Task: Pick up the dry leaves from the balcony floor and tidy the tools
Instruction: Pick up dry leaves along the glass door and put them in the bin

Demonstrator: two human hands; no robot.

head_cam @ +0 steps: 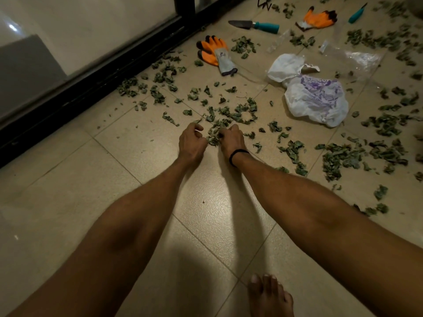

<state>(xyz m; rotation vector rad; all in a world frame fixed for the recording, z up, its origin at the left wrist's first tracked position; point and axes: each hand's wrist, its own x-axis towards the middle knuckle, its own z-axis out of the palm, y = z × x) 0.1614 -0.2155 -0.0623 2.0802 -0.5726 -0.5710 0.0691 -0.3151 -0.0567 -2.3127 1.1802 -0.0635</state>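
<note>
Dry green leaves point(233, 113) lie scattered over the beige tiled floor point(142, 152). My left hand point(191, 142) and my right hand point(231, 139) are down on the floor side by side, fingers curled around a small heap of leaves point(214, 136) between them. A black band circles my right wrist. Farther off lie the tools: a trowel with a teal handle point(256, 25), a second teal-handled tool point(357, 13) and a small black hand rake point(264, 4). Two orange work gloves point(215, 52) point(318, 19) lie near them.
A crumpled white and purple plastic bag point(313, 99) lies right of centre, with clear plastic bags point(352, 56) behind it. A black door frame rail point(91, 83) runs along the left. My bare foot point(267, 296) stands at the bottom. Thick leaf patches cover the right side.
</note>
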